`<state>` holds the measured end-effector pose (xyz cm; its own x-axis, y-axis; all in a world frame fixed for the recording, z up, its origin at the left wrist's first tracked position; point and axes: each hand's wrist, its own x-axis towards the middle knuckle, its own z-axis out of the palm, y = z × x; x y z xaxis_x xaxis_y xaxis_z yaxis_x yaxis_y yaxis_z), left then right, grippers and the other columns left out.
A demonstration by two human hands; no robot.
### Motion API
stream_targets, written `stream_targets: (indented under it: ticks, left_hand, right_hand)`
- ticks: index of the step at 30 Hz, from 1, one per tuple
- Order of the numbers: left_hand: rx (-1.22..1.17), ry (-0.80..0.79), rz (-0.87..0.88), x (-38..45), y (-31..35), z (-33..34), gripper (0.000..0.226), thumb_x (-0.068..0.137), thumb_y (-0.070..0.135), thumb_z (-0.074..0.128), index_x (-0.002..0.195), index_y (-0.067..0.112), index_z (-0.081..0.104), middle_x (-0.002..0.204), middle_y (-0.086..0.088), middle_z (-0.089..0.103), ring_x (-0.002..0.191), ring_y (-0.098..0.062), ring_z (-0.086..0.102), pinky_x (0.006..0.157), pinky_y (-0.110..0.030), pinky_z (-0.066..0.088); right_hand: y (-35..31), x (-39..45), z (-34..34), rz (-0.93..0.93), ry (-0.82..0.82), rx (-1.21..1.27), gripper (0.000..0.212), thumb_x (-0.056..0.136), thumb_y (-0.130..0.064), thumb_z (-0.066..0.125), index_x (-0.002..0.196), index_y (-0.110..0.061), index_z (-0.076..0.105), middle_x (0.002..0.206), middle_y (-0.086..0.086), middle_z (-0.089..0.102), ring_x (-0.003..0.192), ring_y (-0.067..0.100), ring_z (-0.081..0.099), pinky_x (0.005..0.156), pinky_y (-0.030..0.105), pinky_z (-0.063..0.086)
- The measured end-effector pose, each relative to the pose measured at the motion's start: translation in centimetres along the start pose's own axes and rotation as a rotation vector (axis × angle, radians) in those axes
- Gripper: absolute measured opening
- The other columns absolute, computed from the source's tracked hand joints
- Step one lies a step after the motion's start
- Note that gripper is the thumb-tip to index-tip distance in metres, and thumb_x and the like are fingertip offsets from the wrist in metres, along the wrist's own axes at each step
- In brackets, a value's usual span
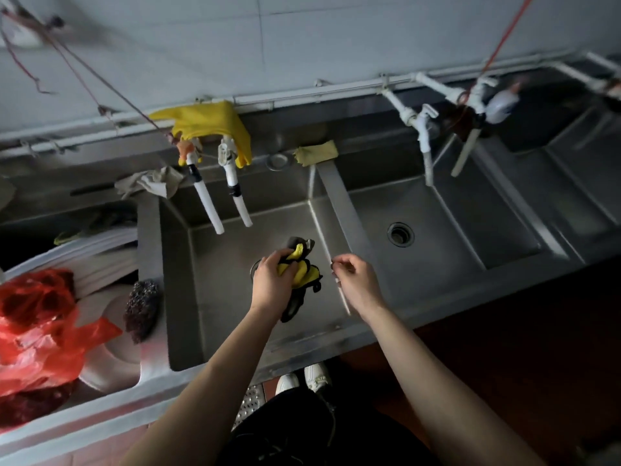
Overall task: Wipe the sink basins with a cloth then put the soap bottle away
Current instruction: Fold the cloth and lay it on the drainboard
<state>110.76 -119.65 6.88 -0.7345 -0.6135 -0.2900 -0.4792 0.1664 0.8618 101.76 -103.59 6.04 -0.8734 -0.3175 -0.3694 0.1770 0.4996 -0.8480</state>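
Observation:
My left hand [270, 283] grips a bunched yellow and black cloth [304, 272] above the middle steel sink basin [228, 290], over its drain. My right hand [356, 280] hovers just right of the cloth, above the divider between basins, fingers loosely curled and holding nothing. The right basin [447, 223] has an open round drain [400, 234]. I cannot pick out a soap bottle; a blurred pale object [502, 102] hangs by the far right taps.
Two white hose taps [220, 193] hang over the middle basin, with a yellow rag [215, 124] behind them. A yellow sponge [317, 152] lies on the back ledge. A steel scourer [141, 309] and red plastic bag [40, 327] sit at left.

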Motion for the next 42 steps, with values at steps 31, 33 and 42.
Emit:
stream_targets:
  ticks: [31,33,42]
  left_hand:
    - [-0.087,-0.296,0.171,-7.4,19.2,34.5,0.024,0.095,0.028,0.064,0.119,0.034,0.066,0.108,0.007,0.068,0.101,-0.014,0.066,0.090,-0.039,0.056]
    - [-0.101,-0.305,0.154,-8.5,20.7,37.9,0.021,0.096,0.026,0.064,0.116,0.033,0.066,0.103,0.008,0.068,0.100,-0.015,0.067,0.089,-0.038,0.057]
    - [-0.045,-0.384,0.175,-8.9,26.4,50.8,0.022,0.089,0.036,0.064,0.110,0.043,0.066,0.099,0.006,0.073,0.093,-0.015,0.071,0.086,-0.047,0.059]
  right_hand:
    - [9.6,-1.9,-35.0,-0.019,0.257,0.268,0.018,0.106,-0.023,0.055,0.119,-0.023,0.068,0.113,-0.003,0.072,0.105,0.013,0.070,0.092,0.042,0.061]
    - [11.1,-2.0,-38.5,-0.012,0.255,0.279,0.020,0.106,-0.022,0.055,0.122,-0.021,0.068,0.115,-0.001,0.072,0.106,0.013,0.070,0.091,0.036,0.061]
    - [16.3,1.2,-50.8,0.030,0.361,0.375,0.021,0.103,-0.027,0.059,0.119,-0.023,0.072,0.111,-0.004,0.075,0.105,0.011,0.071,0.097,0.041,0.059]
